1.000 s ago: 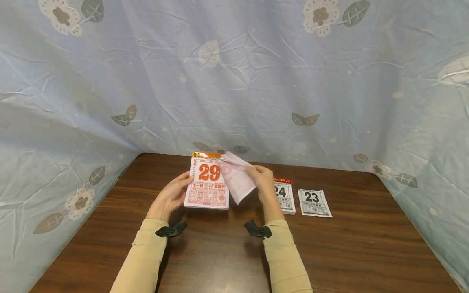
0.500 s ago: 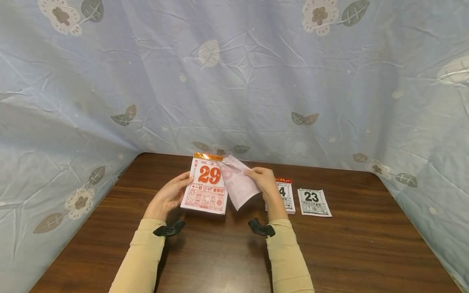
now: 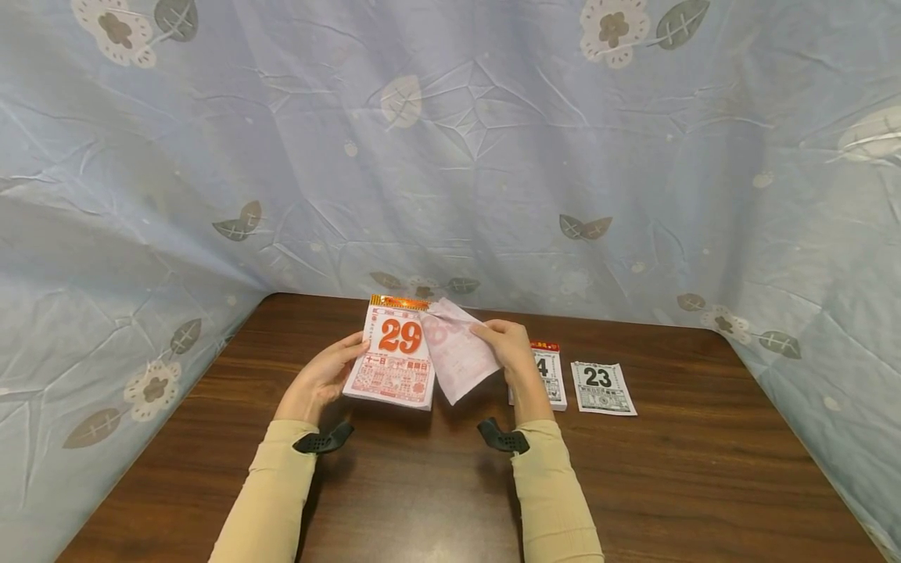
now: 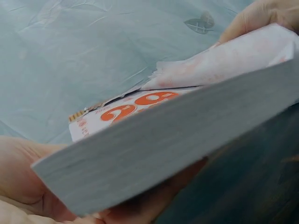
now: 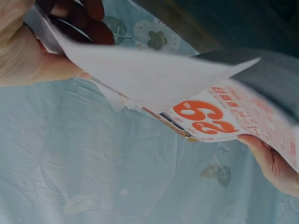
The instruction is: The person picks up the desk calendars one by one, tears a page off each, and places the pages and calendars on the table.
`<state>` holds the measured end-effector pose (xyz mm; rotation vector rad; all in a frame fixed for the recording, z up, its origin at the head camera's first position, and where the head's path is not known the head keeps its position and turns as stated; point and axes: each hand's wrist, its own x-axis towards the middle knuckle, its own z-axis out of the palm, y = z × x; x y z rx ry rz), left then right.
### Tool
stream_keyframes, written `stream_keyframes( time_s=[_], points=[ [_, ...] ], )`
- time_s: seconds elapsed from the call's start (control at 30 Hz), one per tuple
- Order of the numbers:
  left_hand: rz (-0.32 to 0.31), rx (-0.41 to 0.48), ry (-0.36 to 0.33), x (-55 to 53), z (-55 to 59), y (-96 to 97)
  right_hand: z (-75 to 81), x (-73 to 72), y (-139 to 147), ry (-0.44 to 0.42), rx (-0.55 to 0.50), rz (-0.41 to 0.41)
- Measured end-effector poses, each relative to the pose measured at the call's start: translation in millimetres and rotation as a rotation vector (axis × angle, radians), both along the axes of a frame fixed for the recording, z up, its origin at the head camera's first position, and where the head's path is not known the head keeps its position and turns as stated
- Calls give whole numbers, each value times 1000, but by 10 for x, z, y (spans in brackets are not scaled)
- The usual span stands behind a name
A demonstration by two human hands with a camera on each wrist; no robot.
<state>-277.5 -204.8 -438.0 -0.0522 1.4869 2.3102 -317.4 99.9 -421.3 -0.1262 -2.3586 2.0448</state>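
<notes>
My left hand (image 3: 325,377) grips a thick tear-off calendar (image 3: 393,356) by its left side, thumb on the front and fingers underneath. A large red 29 shows on its top page, below a gold and red header strip. My right hand (image 3: 512,352) pinches a thin calendar sheet (image 3: 461,360), its faint pink print showing through the back. In the right wrist view the sheet (image 5: 131,70) has a ragged torn edge beside the header, and its corner overlaps the calendar. The left wrist view shows the calendar's thick page stack (image 4: 154,140) edge-on.
A second calendar (image 3: 549,379) with a black number and red header lies partly behind my right wrist. Right of it rests a loose sheet (image 3: 603,389) marked 23. Both are on the dark wooden table (image 3: 704,469), with a flowered blue-grey cloth (image 3: 457,156) behind.
The calendar has shifted slightly down and left with my left hand and tilted a little. My right hand has moved slightly right, drawing the sheet with it.
</notes>
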Motion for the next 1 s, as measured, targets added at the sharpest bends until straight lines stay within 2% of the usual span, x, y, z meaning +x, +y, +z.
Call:
stream_keyframes(
  time_s=[0.17, 0.7, 0.9, 1.0],
  points=[
    [43, 40, -20, 1, 22, -22, 0, -1, 1, 12, -16, -21],
    [64, 64, -42, 1, 29, -30, 26, 23, 2, 24, -11, -57],
    [81, 47, -55, 9, 60, -25, 25, 3, 24, 34, 15, -78],
    [82, 37, -66, 9, 73, -17, 24, -10, 46, 37, -6, -83]
  ],
)
